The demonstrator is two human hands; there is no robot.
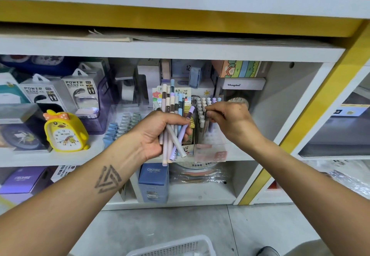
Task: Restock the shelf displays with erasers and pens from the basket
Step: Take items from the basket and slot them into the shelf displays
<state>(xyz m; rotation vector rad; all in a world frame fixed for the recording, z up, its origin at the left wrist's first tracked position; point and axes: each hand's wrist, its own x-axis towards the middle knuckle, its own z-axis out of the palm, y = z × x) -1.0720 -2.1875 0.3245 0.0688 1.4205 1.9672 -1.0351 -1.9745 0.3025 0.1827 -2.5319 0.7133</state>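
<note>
Left hand (158, 133): gripping bundle of pastel pens (173, 123), upright before shelf (120, 155). Right hand (228, 119): fingertips pinching one pen top in display box (204, 115). White basket (176, 245): on floor below.

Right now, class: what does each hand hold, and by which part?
The left hand grips a bundle of pens around their lower halves. The right hand pinches one pen's top at the pen display.

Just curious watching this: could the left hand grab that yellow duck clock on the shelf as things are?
Probably not as it is. The left hand has its grip full with a bundle of pens. The way to the yellow duck clock looks free, standing at the shelf front, but the pens would have to go first.
</note>
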